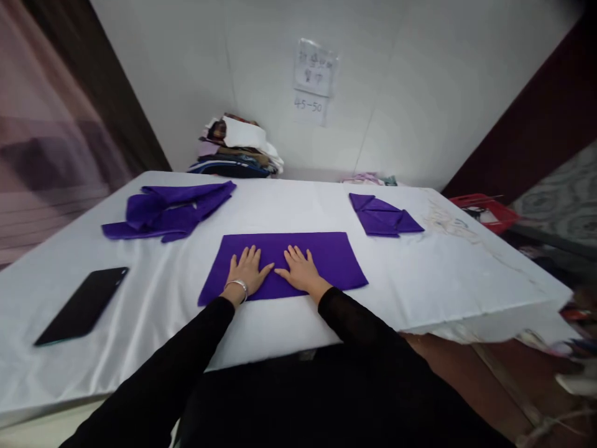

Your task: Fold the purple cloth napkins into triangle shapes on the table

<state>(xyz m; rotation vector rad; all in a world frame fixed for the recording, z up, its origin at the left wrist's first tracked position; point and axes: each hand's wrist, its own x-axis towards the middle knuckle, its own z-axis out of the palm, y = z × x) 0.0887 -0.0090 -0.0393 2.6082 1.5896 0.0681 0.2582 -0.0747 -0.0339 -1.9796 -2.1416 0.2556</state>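
Observation:
A purple cloth (326, 255) lies flat as a neat rectangle in front of me on the white-covered table. My left hand (247, 270) rests palm down on its left half, fingers stretched, a silver bracelet at the wrist. On the middle of the same cloth lies my right hand (300, 270), flat with fingers spread. The two thumbs point at each other with a small gap between them. Neither hand grips anything. What is under the palms is hidden.
Crumpled purple cloth (181, 211) lies back left, and a folded purple cloth (385, 216) back right. A dark phone-like slab (84, 305) is at the left. Stacked fabrics (237, 149) stand by the wall under a paper sign (314, 78). A red basket (489, 211) sits beyond the right edge.

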